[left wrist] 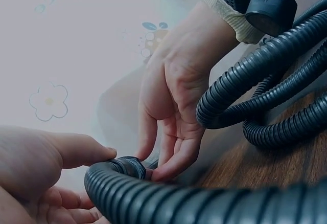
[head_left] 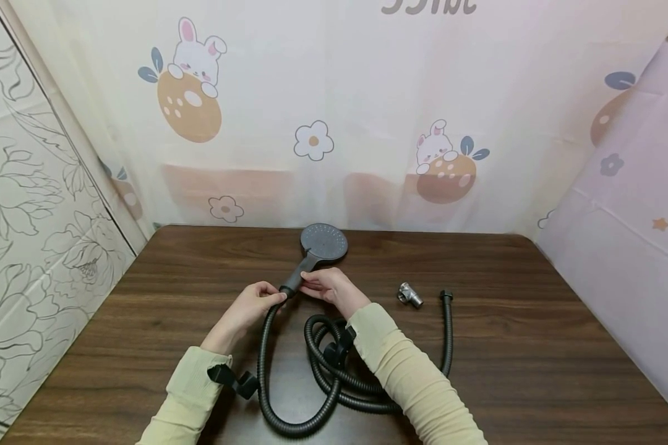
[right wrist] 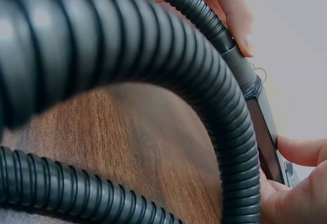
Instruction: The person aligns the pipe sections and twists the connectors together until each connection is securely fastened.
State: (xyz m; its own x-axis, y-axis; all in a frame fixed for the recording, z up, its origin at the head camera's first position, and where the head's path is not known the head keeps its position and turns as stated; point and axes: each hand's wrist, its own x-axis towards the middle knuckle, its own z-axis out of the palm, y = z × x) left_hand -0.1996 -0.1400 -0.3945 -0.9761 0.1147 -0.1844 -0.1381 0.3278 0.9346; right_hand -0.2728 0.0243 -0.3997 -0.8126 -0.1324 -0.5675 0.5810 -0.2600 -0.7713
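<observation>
Left hand (head_left: 252,304) pinches the black ribbed hose (head_left: 297,429) at its end, right hand (head_left: 335,289) grips the grey round-faced shower head (head_left: 324,242) by its handle; keeping them aligned should help.

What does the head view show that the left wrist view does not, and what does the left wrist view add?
Only head: the metal fitting, the shower head's round face, and the free end of the ribbed hose.
Only left wrist: small holes in the black device at the right cuff.
Both: left hand, right hand, hose, wooden tabletop, flower-print curtain.
</observation>
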